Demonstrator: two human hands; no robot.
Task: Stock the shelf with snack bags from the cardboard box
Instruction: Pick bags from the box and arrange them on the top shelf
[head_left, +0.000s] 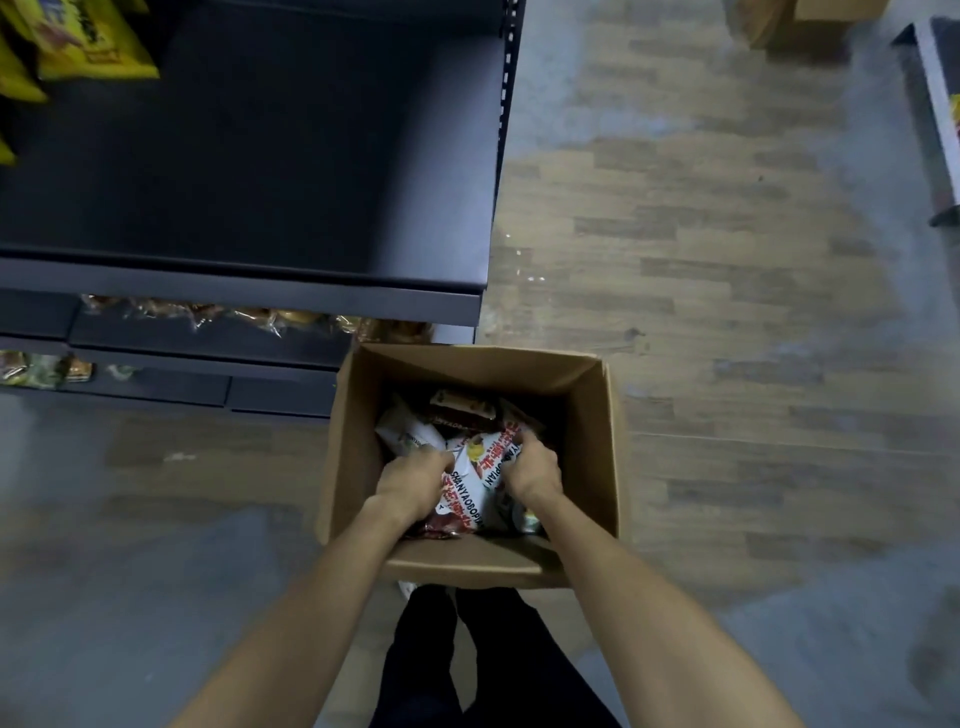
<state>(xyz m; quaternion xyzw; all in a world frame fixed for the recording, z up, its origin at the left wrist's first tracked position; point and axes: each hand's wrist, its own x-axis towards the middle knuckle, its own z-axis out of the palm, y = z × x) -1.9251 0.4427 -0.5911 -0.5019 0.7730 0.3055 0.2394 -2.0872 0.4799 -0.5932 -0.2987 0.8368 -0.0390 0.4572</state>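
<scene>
An open cardboard box (597, 441) stands on the floor in front of a dark shelf unit (249, 171). Inside it lie several snack bags, white and red with printed lettering (480, 467), and a brown one (460, 408) further back. Both my hands are down in the box. My left hand (413, 480) grips the left side of the top white-and-red bag. My right hand (532, 467) grips its right side. The bag is crumpled between them. The broad top shelf is mostly bare.
Yellow snack bags (78, 41) stand at the shelf's far left. Lower shelves hold clear-wrapped goods (218, 314). Another cardboard box (810, 15) sits at the top right, beside a second shelf's edge (940, 119). Wood-pattern floor stretches to the right. My dark trouser legs (467, 660) are below the box.
</scene>
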